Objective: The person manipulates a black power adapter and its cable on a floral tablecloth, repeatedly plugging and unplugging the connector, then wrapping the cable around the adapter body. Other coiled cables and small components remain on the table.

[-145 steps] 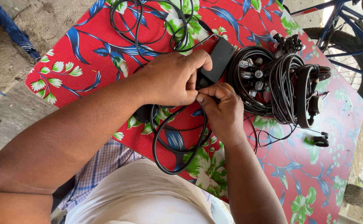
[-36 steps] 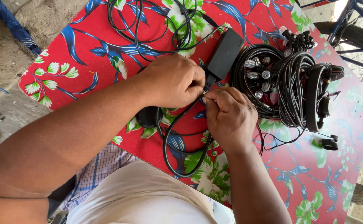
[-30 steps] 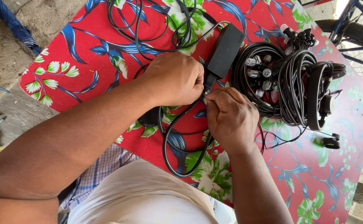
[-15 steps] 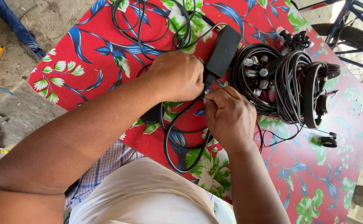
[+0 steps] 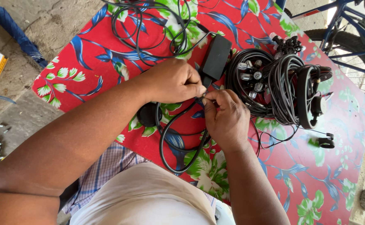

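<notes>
- The left hand [image 5: 172, 81] is curled over, its fingers [image 5: 193, 79] pressed together and its thumb tip meeting the forefinger in a pinch on the thin black cable [image 5: 178, 125] just at the near end of the flat black rectangular power adapter [image 5: 216, 56].
- The right hand [image 5: 226, 116] comes in from the other side; its thumb and forefinger [image 5: 211, 96] pinch the same cable, fingertip to fingertip with the left hand's, so the two grips touch.
- The cable runs down from that pinched point, passes under the right hand's palm and sweeps round in a wide loop toward the person's body (the loop lies flat on the table [image 5: 86, 54], which has a red covering printed with blue and green flowers).
- The adapter sits just beyond the fingertips of both hands, its near corner touching or almost touching them; I cannot tell which.
- A round black disc-shaped piece [image 5: 148, 114] lies below the left hand's wrist, partly hidden by the forearm.
- Past the right hand's knuckles lies a thick bundle of coiled black cables with small silver-tipped plugs [image 5: 282, 87], near but apart from the fingers.
- Beyond the left hand's knuckles, loose black wires [image 5: 149, 29] curl over the table.
</notes>
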